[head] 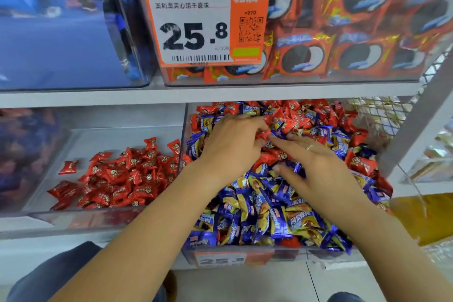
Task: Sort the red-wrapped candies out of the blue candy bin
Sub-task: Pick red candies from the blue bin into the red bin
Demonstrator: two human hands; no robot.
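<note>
Pinching a red candy [264, 134] at its fingertips, the left hand [231, 141] is resting over the mixed bin [245, 256]; the right hand [316, 169] is lying beside it, fingers straight, touching the blue candies [259, 206].

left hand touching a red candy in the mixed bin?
Touching. Head view: left hand fingertips pinch a red candy in the mixed bin.
</note>
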